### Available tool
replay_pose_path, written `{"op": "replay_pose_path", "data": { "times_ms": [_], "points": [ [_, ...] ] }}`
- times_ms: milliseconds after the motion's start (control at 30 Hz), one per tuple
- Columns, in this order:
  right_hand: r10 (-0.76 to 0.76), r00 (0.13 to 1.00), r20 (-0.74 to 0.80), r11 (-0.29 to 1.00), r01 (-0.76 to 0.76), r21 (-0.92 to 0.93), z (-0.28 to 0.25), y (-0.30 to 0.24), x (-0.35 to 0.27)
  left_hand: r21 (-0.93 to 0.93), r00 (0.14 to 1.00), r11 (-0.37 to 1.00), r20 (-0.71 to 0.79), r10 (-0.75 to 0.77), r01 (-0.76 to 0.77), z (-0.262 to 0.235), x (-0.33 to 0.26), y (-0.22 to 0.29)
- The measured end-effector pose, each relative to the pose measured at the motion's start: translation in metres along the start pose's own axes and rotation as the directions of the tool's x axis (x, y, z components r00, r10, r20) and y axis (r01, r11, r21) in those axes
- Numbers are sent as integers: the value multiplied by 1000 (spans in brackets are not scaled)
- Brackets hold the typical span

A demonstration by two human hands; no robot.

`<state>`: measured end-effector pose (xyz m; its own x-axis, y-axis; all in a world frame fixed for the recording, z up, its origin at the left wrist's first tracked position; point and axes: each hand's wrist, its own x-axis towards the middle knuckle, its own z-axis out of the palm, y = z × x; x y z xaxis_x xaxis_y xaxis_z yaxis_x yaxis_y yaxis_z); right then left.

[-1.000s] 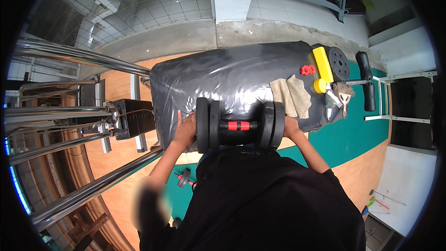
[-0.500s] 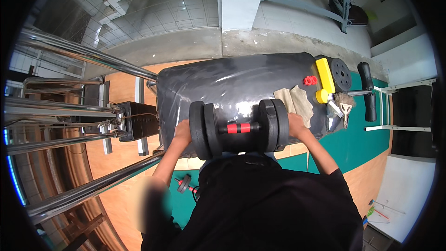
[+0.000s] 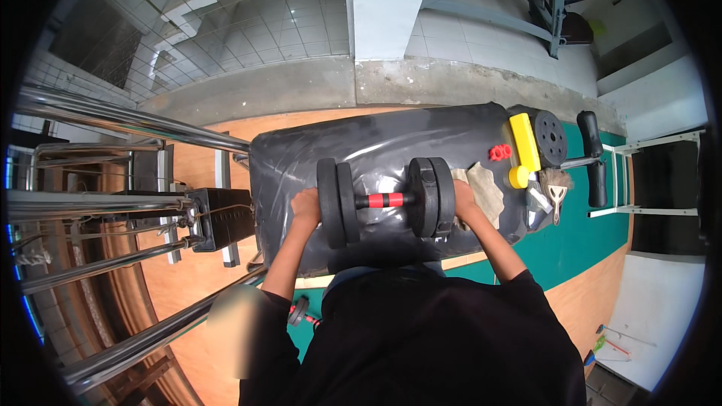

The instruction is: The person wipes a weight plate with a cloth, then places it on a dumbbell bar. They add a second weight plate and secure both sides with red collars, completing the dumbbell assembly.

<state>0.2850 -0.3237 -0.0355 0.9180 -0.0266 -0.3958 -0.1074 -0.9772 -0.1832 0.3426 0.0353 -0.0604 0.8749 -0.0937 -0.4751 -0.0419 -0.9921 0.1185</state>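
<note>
A dumbbell [image 3: 386,201] with thick black plates at both ends and a red-and-black grip lies crosswise in front of me, over the black padded bench [image 3: 323,131]. At its left end, my left hand [image 3: 305,204] is closed round the end of the bar, outside the plates. My right hand [image 3: 463,198] grips the opposite end, its fingers partly hidden by the plates. A crumpled beige cloth [image 3: 485,189] lies on the bench beside my right hand. Whether the plates touch the bench cannot be made out.
Right on the bench are red collars [image 3: 499,153], a yellow box [image 3: 525,141], a yellow round container [image 3: 518,177], a black weight plate [image 3: 551,137] and a brush [image 3: 556,192]. Chrome rails [image 3: 135,116] stand left. Another dumbbell [image 3: 299,310] is on the green mat [image 3: 571,244].
The dumbbell has shifted slightly and moved lower toward the bench, both hands staying on its ends. My view has tilted, so the bench appears lower in the picture.
</note>
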Motion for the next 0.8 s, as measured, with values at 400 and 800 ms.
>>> {"op": "replay_pose_path", "data": {
  "times_ms": [400,800],
  "points": [
    [-45,995,86,999,47,-25,7,1,13,-43,942,984,-300,153,-173,11,-10,-20],
    [-131,990,-58,991,132,11,10,-6,4,-872,976,456,-214,-30,-177,-6,-48,-48]
  ]
}}
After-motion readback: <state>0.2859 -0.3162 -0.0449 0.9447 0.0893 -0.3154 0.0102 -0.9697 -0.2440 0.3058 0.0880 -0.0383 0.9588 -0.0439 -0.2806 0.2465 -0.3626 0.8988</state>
